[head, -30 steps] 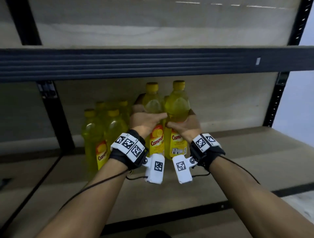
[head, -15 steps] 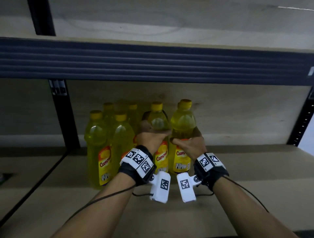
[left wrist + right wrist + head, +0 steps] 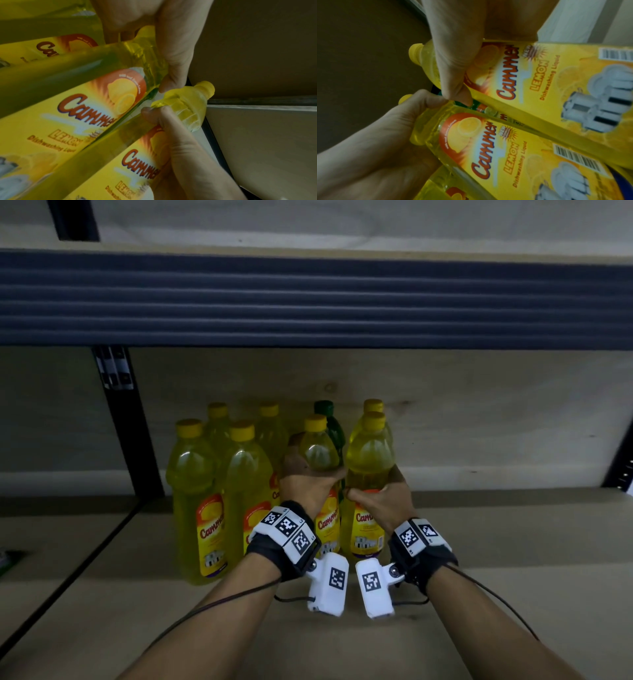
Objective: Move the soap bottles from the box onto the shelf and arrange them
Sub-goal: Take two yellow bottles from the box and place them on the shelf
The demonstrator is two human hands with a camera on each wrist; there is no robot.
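Hands work side by side at the centre of the head view. My left hand grasps a yellow soap bottle at its shoulder, fingers curled round the far side, thumb on the near side. My right hand grasps a second yellow bottle just above its label, thumb across the front. Both bottles stand upright on the shelf board, just beside each other, labels facing me. The two thumbs almost meet between them.

At 9 o'clock of my left hand, four more yellow bottles stand in two rows, the nearest one touching or almost touching the left-hand bottle; I cannot tell which. At 12 o'clock, behind the held pair, stand a green-capped bottle and one further yellow cap. A black upright post stands at 10 o'clock. The dark front edge of the upper shelf runs overhead.
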